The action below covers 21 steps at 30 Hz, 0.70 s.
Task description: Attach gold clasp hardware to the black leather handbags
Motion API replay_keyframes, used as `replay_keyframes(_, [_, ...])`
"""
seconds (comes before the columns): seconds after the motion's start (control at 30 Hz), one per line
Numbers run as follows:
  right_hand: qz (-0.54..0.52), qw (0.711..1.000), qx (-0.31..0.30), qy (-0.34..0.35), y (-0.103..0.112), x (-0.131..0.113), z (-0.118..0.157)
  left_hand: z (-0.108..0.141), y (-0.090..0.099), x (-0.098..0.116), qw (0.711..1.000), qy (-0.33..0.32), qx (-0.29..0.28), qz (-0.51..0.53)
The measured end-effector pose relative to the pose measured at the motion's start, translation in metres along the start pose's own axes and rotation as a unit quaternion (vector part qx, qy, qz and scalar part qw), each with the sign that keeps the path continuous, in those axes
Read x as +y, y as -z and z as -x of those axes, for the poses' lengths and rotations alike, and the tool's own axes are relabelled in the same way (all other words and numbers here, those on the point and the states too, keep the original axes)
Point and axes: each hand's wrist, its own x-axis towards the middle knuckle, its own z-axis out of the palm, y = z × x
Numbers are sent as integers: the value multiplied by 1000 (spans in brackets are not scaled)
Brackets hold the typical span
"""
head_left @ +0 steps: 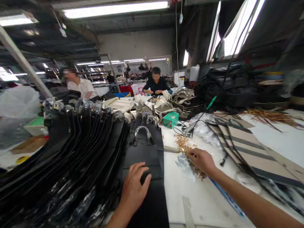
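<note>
My left hand (136, 186) rests on a black panel (142, 156) with a plastic-wrapped handle (142, 131) near its far end. Its fingers curve over a small dark object (145, 177) that I cannot make out clearly. To the right, my right hand (201, 161) reaches into a pile of small gold-coloured metal pieces (184, 142) on the white table (174, 190). Its fingertips are bent down and close together; what they hold, if anything, is too small to tell.
Many black panels (92, 142) with wrapped handles fan out at left. A green box (170, 120) with a cable stands behind the gold pieces. Striped strips (251, 142) lie at right. One person (155, 84) sits across the table, another (82, 85) further left.
</note>
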Motion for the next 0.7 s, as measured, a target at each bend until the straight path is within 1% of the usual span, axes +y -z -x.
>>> replay_keyframes(0.07, [-4, 1000, -2, -2, 2, 1, 3, -22, 7, -16, 998, 40, 38, -40])
replay_keyframes(0.13, [-5, 1000, -9, 0, 5, 1, 6, -43, 10, -32, 992, 90, 51, -72])
replay_keyframes(0.17, [-5, 1000, -13, 5, 7, 1, 9, -54, 10, -38, 988, 123, 46, -85])
replay_keyframes(0.27, [-3, 999, -33, 18, 11, 0, 16, -82, 1, -53, 974, 202, 0, -102])
replay_keyframes(0.33, [1, 999, -38, 11, 12, 0, 17, -96, -5, -57, 966, 232, -11, -116])
replay_keyframes(0.4, [7, 999, -32, -9, 11, 2, 14, -107, -10, -57, 960, 248, -1, -130])
replay_keyframes(0.47, [13, 999, -27, -23, 8, 3, 8, -114, -12, -56, 959, 247, 20, -139])
replay_keyframes(0.57, [15, 999, -28, -27, 5, 4, -2, -115, -12, -52, 963, 214, 56, -153])
replay_keyframes(0.63, [15, 999, -28, -22, 5, 3, -5, -109, -11, -47, 970, 169, 78, -156])
replay_keyframes(0.7, [12, 999, -28, -11, 6, 2, -6, -99, -10, -37, 980, 111, 94, -136])
